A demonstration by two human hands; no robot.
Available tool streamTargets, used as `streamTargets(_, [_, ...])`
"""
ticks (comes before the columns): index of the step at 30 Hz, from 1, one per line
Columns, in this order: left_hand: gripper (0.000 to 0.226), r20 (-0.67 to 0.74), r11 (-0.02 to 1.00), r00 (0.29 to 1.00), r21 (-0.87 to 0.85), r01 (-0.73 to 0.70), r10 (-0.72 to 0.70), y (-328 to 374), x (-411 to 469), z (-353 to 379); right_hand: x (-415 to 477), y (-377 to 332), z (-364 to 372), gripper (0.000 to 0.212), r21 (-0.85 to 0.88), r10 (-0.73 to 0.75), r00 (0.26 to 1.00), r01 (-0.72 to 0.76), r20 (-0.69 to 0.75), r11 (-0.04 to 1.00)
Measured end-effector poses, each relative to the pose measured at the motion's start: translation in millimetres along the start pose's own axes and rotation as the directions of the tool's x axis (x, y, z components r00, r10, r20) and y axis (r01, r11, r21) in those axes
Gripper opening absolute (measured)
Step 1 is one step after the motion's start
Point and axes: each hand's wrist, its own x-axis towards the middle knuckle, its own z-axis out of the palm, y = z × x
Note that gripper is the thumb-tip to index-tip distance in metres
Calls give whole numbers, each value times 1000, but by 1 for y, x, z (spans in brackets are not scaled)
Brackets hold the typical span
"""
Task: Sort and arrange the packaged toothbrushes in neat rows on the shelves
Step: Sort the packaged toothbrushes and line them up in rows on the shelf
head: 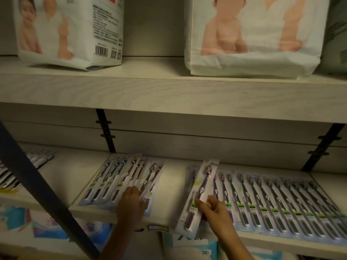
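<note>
My right hand point(212, 210) grips a packaged purple toothbrush point(200, 192), tilted and lifted over the left end of a long overlapping row of packaged toothbrushes point(281, 201) on the lower shelf point(172, 184). My left hand point(131, 201) rests on the near end of a smaller fanned group of packaged toothbrushes point(120, 181) at the shelf's middle; its fingers curl onto the packs, and whether they pinch one is hidden. A bare gap of shelf lies between the two groups.
Two large white diaper bags point(69, 30) point(253, 34) stand on the upper shelf point(169, 87). A dark diagonal bar point(43, 186) crosses the left foreground. More toothbrush packs point(35, 160) lie at far left. Blue-and-white packages point(189, 246) sit on the shelf below.
</note>
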Motion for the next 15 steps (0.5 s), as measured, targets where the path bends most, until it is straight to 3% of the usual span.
streamTargets(7, [12, 0, 945, 985, -282, 165, -172, 20, -19, -23, 3, 10, 7, 12, -44, 21, 1000, -21, 7, 999])
streamTargets(10, [17, 22, 838, 969, -498, 225, -247, 17, -28, -33, 8, 13, 11, 15, -83, 25, 999, -23, 27, 996])
streamTargets(15, [8, 202, 685, 963, -677, 270, -180, 1, -35, -57, 16, 23, 16, 19, -161, 57, 998, -56, 1, 985])
